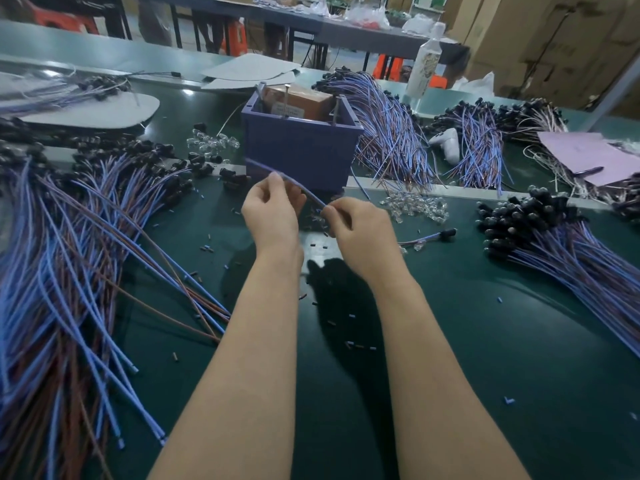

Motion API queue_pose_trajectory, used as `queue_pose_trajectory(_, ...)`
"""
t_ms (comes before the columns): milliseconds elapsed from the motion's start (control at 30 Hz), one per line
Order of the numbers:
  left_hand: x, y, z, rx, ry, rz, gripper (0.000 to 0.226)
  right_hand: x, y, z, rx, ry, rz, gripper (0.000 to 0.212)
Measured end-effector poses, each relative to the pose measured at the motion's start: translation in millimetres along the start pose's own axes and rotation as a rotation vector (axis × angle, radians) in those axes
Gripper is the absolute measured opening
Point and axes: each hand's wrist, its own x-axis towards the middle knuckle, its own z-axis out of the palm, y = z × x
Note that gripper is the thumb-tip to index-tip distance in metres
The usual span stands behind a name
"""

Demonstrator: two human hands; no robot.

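Both hands are raised over the dark green table (485, 341), just in front of a blue plastic box (301, 150). A thin blue wire (304, 190) runs between them, slanting from upper left to lower right. My left hand (272, 213) pinches the wire near its middle with curled fingers. My right hand (360, 230) pinches the wire's lower end between thumb and fingertips. What sits at that end is hidden by the fingers.
Big bundles of blue and brown wires with black caps lie at left (69, 271), right (571, 247) and behind the box (391, 133). Clear LEDs (415, 206) are heaped right of the hands. Small sleeve bits dot the table. A white bottle (426, 60) stands at the back.
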Motion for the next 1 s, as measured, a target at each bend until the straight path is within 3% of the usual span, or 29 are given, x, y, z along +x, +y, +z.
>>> queue_pose_trajectory(167, -10, -12, 6, 0.376, -0.311, 0.074, 0.014, 0, -2, 11, 0.131, 0.109, 0.065, 0.020)
queue_pose_trajectory(300, -12, -15, 3, 0.558, -0.403, 0.104, 0.019, 0, -1, 12, 0.279, 0.200, 0.152, 0.019)
queue_pose_trajectory(400, -15, -13, 4, 0.542, -0.397, 0.157, 0.016, 0, -1, 15, 0.304, 0.239, 0.157, 0.018)
queue_pose_trajectory(633, -10, -15, 0, 0.432, -0.183, 0.183, 0.016, 3, 6, 14, 0.466, 0.423, 0.234, 0.007)
queue_pose_trajectory(800, -7, -17, -1, 0.454, -0.144, 0.192, 0.016, 3, 11, 18, 0.451, 0.368, 0.224, 0.026)
queue_pose_trajectory(1000, -12, -16, -1, 0.479, -0.192, 0.274, 0.018, 2, 11, 20, 0.366, 0.319, 0.200, 0.030)
